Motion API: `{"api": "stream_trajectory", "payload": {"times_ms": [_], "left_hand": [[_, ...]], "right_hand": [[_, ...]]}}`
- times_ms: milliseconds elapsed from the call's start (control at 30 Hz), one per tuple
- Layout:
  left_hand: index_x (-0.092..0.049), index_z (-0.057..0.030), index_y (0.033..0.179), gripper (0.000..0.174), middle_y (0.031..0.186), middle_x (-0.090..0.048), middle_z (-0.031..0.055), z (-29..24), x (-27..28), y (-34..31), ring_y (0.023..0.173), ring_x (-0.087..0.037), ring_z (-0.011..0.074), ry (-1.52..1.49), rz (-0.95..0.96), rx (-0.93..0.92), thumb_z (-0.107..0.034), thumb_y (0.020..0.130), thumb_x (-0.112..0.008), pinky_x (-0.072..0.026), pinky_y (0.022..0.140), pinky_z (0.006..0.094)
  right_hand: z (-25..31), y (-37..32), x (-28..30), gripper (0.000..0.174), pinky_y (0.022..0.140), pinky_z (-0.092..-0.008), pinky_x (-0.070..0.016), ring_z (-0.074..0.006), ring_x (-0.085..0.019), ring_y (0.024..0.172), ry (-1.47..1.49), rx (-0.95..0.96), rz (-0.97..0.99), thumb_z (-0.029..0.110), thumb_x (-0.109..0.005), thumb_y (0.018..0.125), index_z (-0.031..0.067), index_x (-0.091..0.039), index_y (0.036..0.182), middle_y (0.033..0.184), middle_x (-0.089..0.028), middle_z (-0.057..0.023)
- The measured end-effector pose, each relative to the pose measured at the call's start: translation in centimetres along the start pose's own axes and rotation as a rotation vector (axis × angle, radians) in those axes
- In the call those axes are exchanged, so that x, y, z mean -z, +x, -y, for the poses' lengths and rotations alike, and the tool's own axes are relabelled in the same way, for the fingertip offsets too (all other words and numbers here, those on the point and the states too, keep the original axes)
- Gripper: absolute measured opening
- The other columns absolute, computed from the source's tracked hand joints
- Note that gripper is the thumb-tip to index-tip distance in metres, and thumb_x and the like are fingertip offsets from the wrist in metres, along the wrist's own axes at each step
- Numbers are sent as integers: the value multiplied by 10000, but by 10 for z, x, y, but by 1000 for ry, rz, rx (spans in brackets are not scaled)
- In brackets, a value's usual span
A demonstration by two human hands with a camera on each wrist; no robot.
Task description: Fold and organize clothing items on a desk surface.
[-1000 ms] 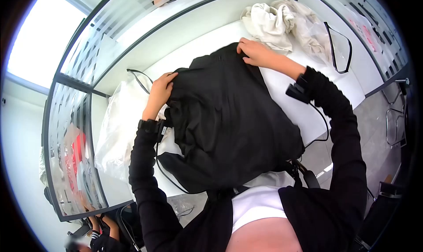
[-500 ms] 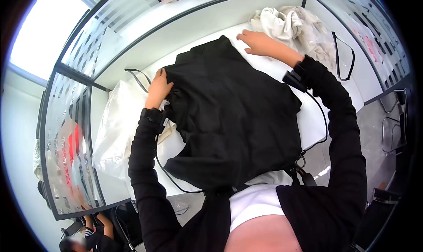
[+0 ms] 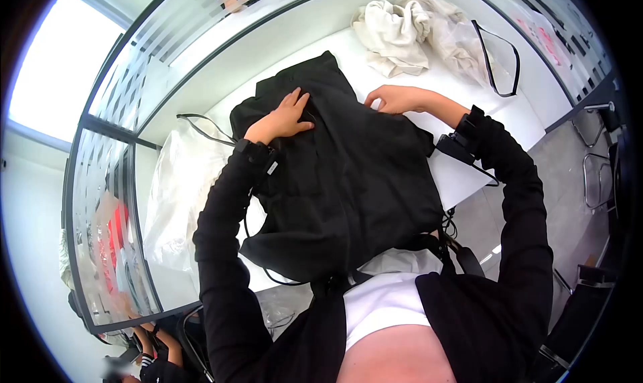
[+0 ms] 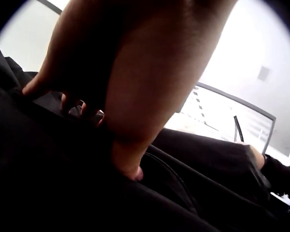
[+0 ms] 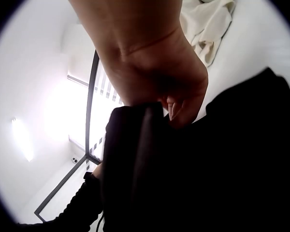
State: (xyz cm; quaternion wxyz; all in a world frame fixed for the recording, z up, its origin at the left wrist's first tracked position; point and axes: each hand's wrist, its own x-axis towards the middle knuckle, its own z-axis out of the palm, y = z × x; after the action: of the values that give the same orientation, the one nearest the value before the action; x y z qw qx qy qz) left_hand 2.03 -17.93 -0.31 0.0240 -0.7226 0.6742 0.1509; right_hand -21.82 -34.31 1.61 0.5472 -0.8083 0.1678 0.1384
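A black jacket (image 3: 355,182) lies spread over the white table, its near end reaching the person's waist. The left hand (image 3: 282,120) rests on its upper left part, fingers spread and straight. In the left wrist view the thumb and fingertips press into the dark cloth, beside a curved seam. At the jacket's upper right edge, the right hand (image 3: 396,100) has its fingers bent in and pinches the cloth. The right wrist view shows a raised fold of the jacket (image 5: 135,145) at the curled fingers (image 5: 183,113); the fingertips are partly hidden behind the cloth.
Crumpled cream cloth (image 3: 392,35) and a clear plastic bag with a black handle (image 3: 497,61) lie at the back right. Another plastic bag (image 3: 177,195) stands on the left. Low partition walls (image 3: 295,18) border the table (image 3: 462,175).
The left hand has moved right, from the jacket's left edge onto its upper part. The right hand let go of the top edge, then came down and took hold of the right edge.
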Motion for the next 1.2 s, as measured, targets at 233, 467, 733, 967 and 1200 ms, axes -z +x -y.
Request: {"api": "stream_trajectory", "payload": {"times_ms": [233, 467, 733, 967, 1200], "left_hand": [[-65, -78, 1384, 1058, 1392, -17, 293, 8, 6, 7, 1280, -68, 462, -35, 148, 175, -582, 650, -638, -225, 1015, 483], [-55, -103, 1388, 1007, 1391, -3, 297, 11, 13, 9, 1293, -61, 430, -9, 184, 246, -518, 684, -644, -212, 1030, 429], [-56, -107, 1389, 1025, 1391, -11, 297, 34, 12, 7, 1291, -63, 433, -15, 165, 290, -531, 668, -648, -210, 1028, 433], [-62, -116, 1389, 1032, 1389, -12, 301, 37, 13, 8, 1293, -45, 432, -44, 162, 285, -546, 656, -648, -206, 1026, 455], [-60, -104, 1387, 1056, 1380, -15, 316, 43, 9, 10, 1289, -55, 440, -10, 153, 266, -565, 643, -651, -208, 1023, 456]], "right_hand": [[-14, 15, -27, 499, 827, -263, -408, -162, -526, 969, 319, 303, 319, 174, -624, 763, -32, -470, 1190, 1105, -557, -108], [-7, 3, -41, 524, 828, -266, -424, -129, -494, 996, 490, 65, 383, 218, -603, 797, 13, -393, 1232, 1164, -494, -72], [-14, -45, 36, 455, 643, -244, -421, -123, -529, 762, -206, -63, -111, 239, -723, 647, -15, -549, 982, 839, -574, -67], [-2, -83, 76, 206, 708, -211, -390, -79, -499, 764, -106, 131, -466, 108, -624, 732, 8, -557, 900, 780, -563, -12], [-1, -79, 83, 205, 773, -253, -411, -103, -530, 842, 661, 417, -742, 204, -588, 799, 42, -587, 926, 902, -584, -11]]}}
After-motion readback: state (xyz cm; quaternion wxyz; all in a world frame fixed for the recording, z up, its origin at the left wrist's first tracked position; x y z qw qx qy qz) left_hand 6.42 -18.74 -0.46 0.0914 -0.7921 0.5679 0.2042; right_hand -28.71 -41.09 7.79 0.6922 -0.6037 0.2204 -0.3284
